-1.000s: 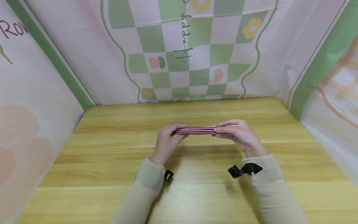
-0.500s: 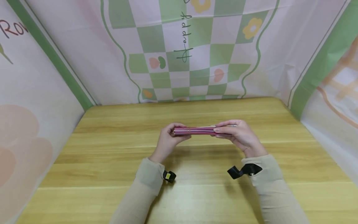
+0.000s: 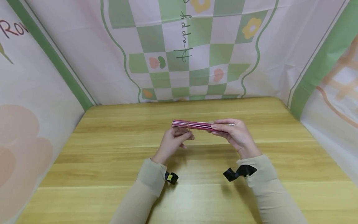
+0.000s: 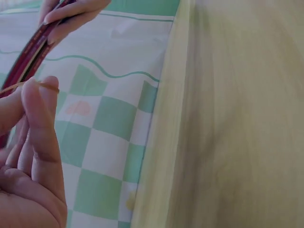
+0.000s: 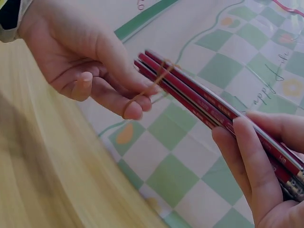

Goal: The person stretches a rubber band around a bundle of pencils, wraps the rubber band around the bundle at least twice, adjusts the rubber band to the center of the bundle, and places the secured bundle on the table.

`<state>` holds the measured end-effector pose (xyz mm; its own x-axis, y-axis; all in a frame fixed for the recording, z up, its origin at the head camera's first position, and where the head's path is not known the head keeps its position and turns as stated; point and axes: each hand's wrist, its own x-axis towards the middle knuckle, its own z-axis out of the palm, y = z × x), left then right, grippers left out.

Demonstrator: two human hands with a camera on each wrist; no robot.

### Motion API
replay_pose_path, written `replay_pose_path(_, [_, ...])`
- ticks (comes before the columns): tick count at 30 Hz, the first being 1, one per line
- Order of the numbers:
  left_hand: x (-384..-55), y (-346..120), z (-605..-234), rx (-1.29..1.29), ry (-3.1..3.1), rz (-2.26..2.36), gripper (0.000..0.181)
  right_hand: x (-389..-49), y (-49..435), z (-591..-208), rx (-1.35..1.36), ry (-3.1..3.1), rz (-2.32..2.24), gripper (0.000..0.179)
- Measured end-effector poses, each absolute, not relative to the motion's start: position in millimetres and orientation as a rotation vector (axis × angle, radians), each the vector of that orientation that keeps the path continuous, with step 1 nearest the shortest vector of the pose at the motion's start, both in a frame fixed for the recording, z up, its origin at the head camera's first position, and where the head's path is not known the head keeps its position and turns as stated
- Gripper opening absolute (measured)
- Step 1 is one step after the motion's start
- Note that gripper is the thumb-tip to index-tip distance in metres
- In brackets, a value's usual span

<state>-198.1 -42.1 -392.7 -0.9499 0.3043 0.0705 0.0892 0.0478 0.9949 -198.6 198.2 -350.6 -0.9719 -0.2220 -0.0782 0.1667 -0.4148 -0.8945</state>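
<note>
Pencil bundle (image 3: 199,125): held above the desk (image 3: 195,196); judged light, stiff and somewhat slippery. Right hand (image 3: 236,135) grips its right end, the sounder hold. Left hand (image 3: 174,141) pinches the rubber band (image 5: 164,73), presumably stretchy, looped around the pencils' left part.

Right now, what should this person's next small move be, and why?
Probably, the left hand should ease the rubber band toward the free ends of the pencils: that hand pinches a pulled-out loop, the band crosses the pencils close to those ends, and the right hand grips the pencils farther along.
</note>
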Motion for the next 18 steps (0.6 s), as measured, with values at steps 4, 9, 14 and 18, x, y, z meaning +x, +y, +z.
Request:
replay_pose_path(4, [-198,-41,-394,0.434,2.252,1.908,0.017,-199,190,-354,-0.051,1.56,-2.503,0.027])
replay_pose_path(9, [-194,-39,-393,0.514,2.438,1.735,0.019,-197,176,-360,-0.011,1.631,-2.575,0.026])
replay_pose_path(14, [-191,-35,-393,0.386,2.516,1.568,0.041,-196,162,-366,0.075,1.72,-2.635,0.03])
replay_pose_path(18, [-188,-32,-392,0.194,2.515,1.512,0.065,-195,156,-372,0.156,1.721,-2.685,0.031])
